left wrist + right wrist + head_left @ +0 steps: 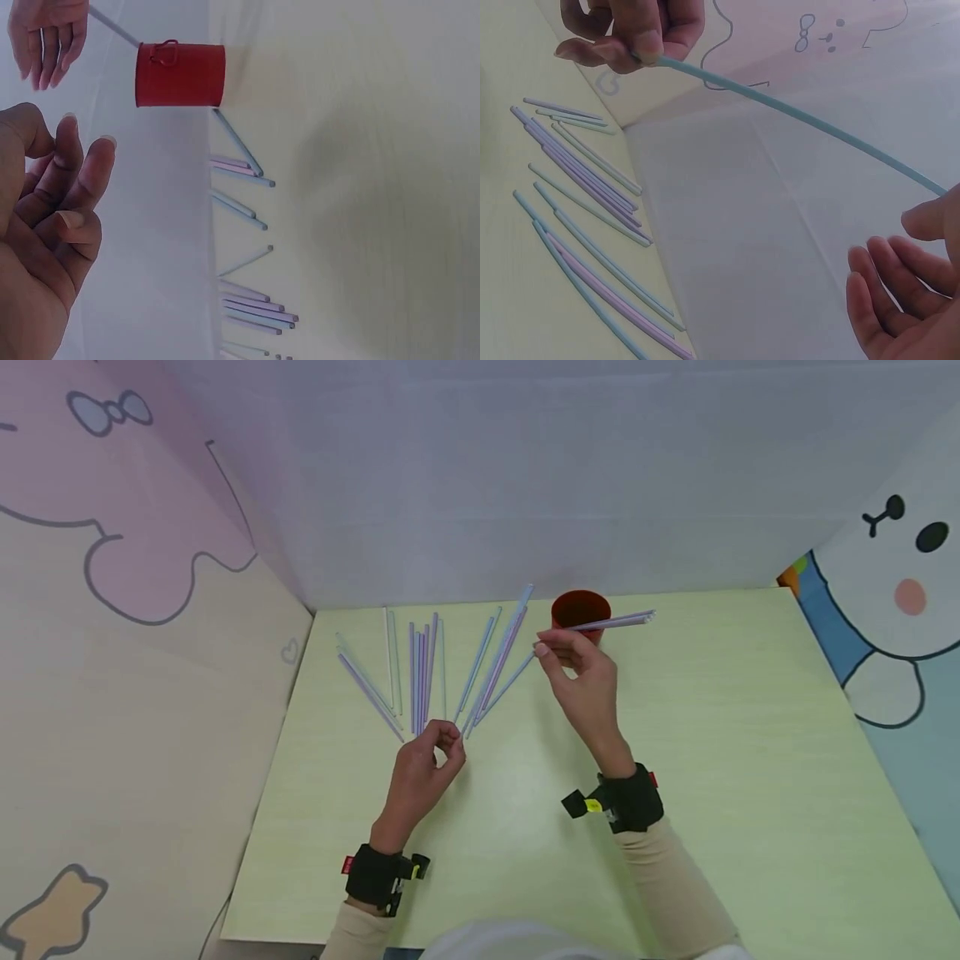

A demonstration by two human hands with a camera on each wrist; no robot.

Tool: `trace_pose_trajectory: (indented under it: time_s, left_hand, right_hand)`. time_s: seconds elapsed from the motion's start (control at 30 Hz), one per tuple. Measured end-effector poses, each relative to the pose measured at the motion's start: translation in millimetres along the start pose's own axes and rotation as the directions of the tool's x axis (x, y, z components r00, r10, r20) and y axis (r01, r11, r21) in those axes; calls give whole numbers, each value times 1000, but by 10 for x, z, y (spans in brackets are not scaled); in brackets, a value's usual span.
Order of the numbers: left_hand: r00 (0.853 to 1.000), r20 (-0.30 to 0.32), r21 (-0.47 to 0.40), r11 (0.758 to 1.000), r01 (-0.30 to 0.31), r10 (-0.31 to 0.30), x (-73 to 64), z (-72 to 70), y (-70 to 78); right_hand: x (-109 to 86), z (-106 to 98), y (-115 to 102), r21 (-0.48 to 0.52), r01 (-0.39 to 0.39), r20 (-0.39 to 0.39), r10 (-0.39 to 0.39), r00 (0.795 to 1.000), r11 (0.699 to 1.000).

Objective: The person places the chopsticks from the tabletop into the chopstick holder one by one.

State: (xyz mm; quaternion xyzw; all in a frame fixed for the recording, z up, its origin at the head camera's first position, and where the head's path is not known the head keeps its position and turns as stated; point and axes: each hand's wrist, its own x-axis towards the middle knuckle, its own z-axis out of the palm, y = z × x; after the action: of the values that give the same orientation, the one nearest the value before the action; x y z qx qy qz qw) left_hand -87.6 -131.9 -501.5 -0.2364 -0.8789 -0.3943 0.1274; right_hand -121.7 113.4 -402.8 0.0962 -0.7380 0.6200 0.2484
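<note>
A teal straw (pixel 802 116) spans between my two hands in the right wrist view. My left hand (pixel 427 768) pinches one end of it between thumb and finger. Its other end runs to the thumb of my right hand (pixel 585 681), whose thumb and forefinger nearly meet in the head view. That hand is in front of a red cup (pixel 581 610), partly covering it. Several pale purple straws (pixel 618 621) stick out of the cup, leaning right. Close beyond my left hand, loose purple straws (pixel 420 677) and bluish straws (pixel 491 668) lie on the table.
The pale yellow table (pixel 750 760) reaches back to a plain light wall cloth (pixel 480 485). Cartoon-printed panels stand at the left (pixel 150 710) and right (pixel 892 652). More straws (pixel 367 693) lie at the left end of the spread.
</note>
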Motion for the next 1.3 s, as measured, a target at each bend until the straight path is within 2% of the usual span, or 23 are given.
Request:
trace_pose_trajectory:
  time_s: [0.1,0.33,0.63,1.03,1.3]
  left_hand:
    - [1000,3,2,1000,-26,26,16,6,47]
    - [996,53,7,998,-65,65,-7,80,80]
    - [994,106,2,999,-39,38,-58,188,57]
    - [992,125,26,1000,-14,11,-81,245,24]
    - [992,125,36,999,14,-18,-91,260,24]
  right_hand:
    - [-2,11,-11,29,-20,13,20,1000,999]
    - [-9,10,-14,111,-60,28,57,998,992]
    - [-23,-44,172,224,-25,51,14,999,974]
    - [-49,-26,137,210,-42,161,8,987,977]
    - [-51,-36,-89,158,-42,118,24,993,986]
